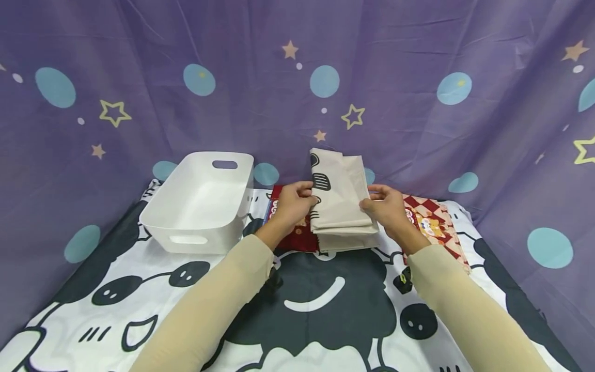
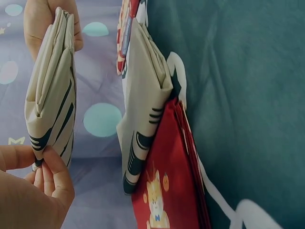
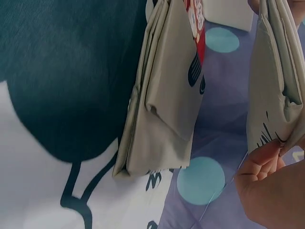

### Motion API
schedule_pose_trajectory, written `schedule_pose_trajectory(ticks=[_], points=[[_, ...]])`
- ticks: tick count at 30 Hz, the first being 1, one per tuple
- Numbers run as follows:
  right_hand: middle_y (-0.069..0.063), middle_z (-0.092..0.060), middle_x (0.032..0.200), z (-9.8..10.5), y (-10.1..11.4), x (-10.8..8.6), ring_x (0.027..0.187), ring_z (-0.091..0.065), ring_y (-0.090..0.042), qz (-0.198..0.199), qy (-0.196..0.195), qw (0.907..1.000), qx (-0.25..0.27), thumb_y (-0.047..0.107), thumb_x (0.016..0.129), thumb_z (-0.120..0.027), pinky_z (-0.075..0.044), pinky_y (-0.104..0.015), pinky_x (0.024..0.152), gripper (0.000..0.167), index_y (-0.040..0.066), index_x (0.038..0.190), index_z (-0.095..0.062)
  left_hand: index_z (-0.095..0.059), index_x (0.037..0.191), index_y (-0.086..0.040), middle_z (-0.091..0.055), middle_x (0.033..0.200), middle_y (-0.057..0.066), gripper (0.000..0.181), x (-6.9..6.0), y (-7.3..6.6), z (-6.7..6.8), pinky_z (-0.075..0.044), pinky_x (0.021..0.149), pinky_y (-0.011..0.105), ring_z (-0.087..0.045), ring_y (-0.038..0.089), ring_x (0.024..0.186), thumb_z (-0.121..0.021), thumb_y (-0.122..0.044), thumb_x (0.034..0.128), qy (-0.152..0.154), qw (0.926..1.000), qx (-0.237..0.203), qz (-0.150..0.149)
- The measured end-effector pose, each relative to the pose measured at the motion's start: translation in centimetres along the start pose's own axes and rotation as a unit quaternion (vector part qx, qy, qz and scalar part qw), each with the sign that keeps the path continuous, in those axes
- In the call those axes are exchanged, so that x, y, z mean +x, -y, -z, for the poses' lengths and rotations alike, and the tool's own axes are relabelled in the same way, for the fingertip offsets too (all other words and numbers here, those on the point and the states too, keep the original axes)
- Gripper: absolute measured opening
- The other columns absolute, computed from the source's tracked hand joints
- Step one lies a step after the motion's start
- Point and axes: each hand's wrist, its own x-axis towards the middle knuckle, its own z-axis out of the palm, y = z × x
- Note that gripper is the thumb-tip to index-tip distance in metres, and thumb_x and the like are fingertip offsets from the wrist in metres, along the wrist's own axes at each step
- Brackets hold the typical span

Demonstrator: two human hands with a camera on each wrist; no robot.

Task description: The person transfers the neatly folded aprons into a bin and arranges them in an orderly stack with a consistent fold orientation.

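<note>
Both hands hold up a folded cream fabric piece (image 1: 339,194) with black print. My left hand (image 1: 292,205) pinches its left edge between thumb and fingers, and my right hand (image 1: 389,209) grips the opposite edge. In the left wrist view, its layers stack thickly above the left hand (image 2: 38,195). Below it lies a second folded cream piece (image 1: 347,243), partly covered in the head view. This lower piece shows black print and touches a folded red piece (image 2: 162,176) with a cartoon dog on it.
A white plastic basket (image 1: 223,235) with handle slots stands to the left, nothing visible inside. Beyond the right hand lies a red-and-cream checkered piece (image 1: 429,222) with a cartoon animal. A black-and-white cartoon cloth (image 1: 307,320) covers the surface; a purple curtain (image 1: 260,103) hangs behind.
</note>
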Motion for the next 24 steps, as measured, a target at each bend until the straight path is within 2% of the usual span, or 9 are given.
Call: schedule_pose_trajectory(ticks=[8, 10, 12, 15, 17, 22, 24], points=[[-0.014, -0.061, 0.100, -1.5, 0.3, -0.4, 0.079, -0.060, -0.017, 0.015, 0.006, 0.9997, 0.018, -0.005, 0.083, -0.071, -0.053, -0.021, 0.067, 0.051, -0.005, 0.133, -0.061, -0.065, 0.134, -0.001, -0.059, 0.104, 0.009, 0.044, -0.2, 0.4, 1.5, -0.054, 0.067, 0.025, -0.057, 0.016, 0.086, -0.067, 0.003, 0.0899, 0.008, 0.9995, -0.025, 0.016], [-0.013, -0.061, 0.098, -1.8, 0.4, -0.4, 0.078, -0.060, -0.017, 0.017, 0.004, 0.9997, 0.020, -0.006, 0.082, -0.071, -0.053, -0.021, 0.066, 0.050, -0.004, 0.131, -0.062, -0.065, 0.134, -0.002, -0.059, 0.104, 0.009, 0.044, -0.3, 0.5, 1.9, -0.052, 0.064, 0.023, -0.056, 0.015, 0.085, -0.067, 0.001, 0.0903, 0.007, 0.9998, -0.016, 0.012], [-0.013, -0.062, 0.099, -2.1, 0.4, -0.4, 0.078, -0.060, -0.017, 0.017, 0.003, 0.9997, 0.015, -0.005, 0.082, -0.071, -0.053, -0.021, 0.067, 0.050, -0.004, 0.131, -0.062, -0.065, 0.134, -0.004, -0.060, 0.105, 0.009, 0.044, -0.4, 0.5, 2.2, -0.047, 0.054, 0.023, -0.056, 0.014, 0.080, -0.068, 0.000, 0.0903, 0.005, 0.9999, -0.008, 0.014], [-0.014, -0.062, 0.100, -2.5, 0.6, -0.5, 0.080, -0.060, -0.018, 0.017, 0.003, 0.9998, 0.011, -0.005, 0.082, -0.071, -0.053, -0.021, 0.067, 0.051, -0.003, 0.132, -0.062, -0.065, 0.134, -0.004, -0.061, 0.106, 0.009, 0.045, -0.5, 0.5, 2.7, -0.039, 0.047, 0.022, -0.054, 0.014, 0.075, -0.068, 0.000, 0.0894, 0.001, 0.9999, -0.002, 0.013], [-0.015, -0.062, 0.101, -2.7, 0.8, -0.5, 0.081, -0.060, -0.019, 0.020, 0.003, 0.9997, 0.011, -0.004, 0.082, -0.071, -0.053, -0.020, 0.068, 0.051, -0.003, 0.133, -0.062, -0.065, 0.134, -0.003, -0.060, 0.107, 0.010, 0.045, -0.6, 0.3, 3.0, -0.041, 0.047, 0.021, -0.054, 0.014, 0.076, -0.068, 0.000, 0.0895, 0.002, 0.9999, -0.004, 0.011], [-0.014, -0.061, 0.100, -3.1, 1.5, -0.4, 0.081, -0.060, -0.019, 0.030, 0.009, 0.9994, 0.013, -0.003, 0.082, -0.071, -0.053, -0.021, 0.068, 0.051, -0.001, 0.133, -0.063, -0.064, 0.134, 0.000, -0.060, 0.108, 0.012, 0.044, -0.6, -0.2, 3.8, -0.051, 0.064, 0.019, -0.056, 0.015, 0.086, -0.067, 0.002, 0.0905, -0.002, 1.0000, 0.006, -0.005], [-0.013, -0.061, 0.100, -3.2, 1.8, -0.3, 0.080, -0.059, -0.018, 0.035, 0.012, 0.9993, 0.009, -0.002, 0.082, -0.071, -0.054, -0.021, 0.067, 0.052, -0.001, 0.133, -0.063, -0.064, 0.134, 0.001, -0.060, 0.108, 0.012, 0.044, -0.5, -0.5, 4.1, -0.051, 0.065, 0.020, -0.056, 0.017, 0.087, -0.067, 0.002, 0.0906, -0.005, 0.9999, 0.009, -0.008]])
